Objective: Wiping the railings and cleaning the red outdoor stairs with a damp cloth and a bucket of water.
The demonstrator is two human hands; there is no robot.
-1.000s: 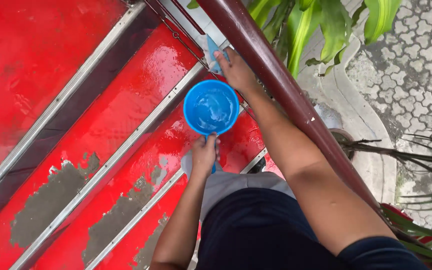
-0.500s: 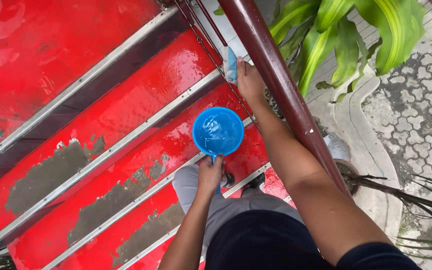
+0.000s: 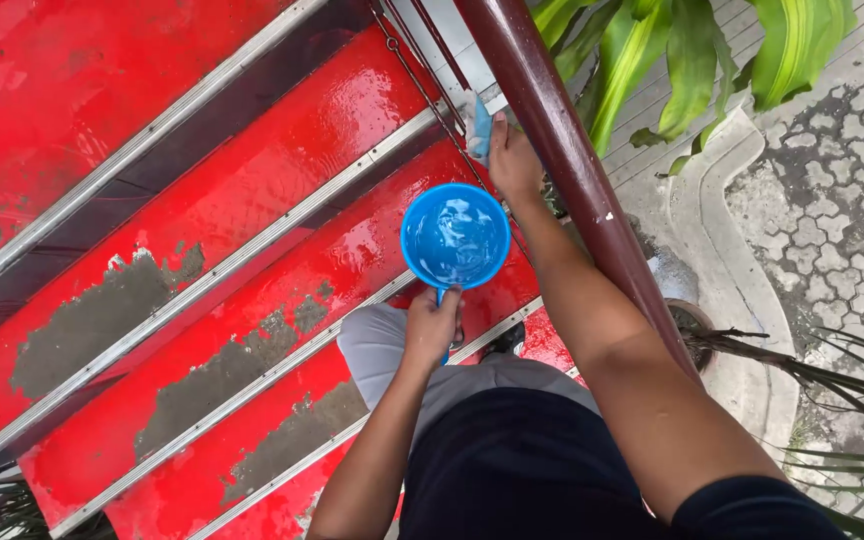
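On wet red stairs (image 3: 252,200), left hand (image 3: 432,325) is fisted around the handle of a blue water dipper (image 3: 455,237), held level above a step, soapy water inside. Right hand (image 3: 512,160) is up by the dark red handrail (image 3: 552,140), fingers closed on a blue sponge (image 3: 481,128) pressed to thin railing bars. Green plant leaves (image 3: 672,60) sit beyond the rail.

Red stairs (image 3: 202,220), wet and worn, lying left of the maroon handrail (image 3: 562,150); green plant (image 3: 672,60) and paved ground (image 3: 832,220) lying right of it.
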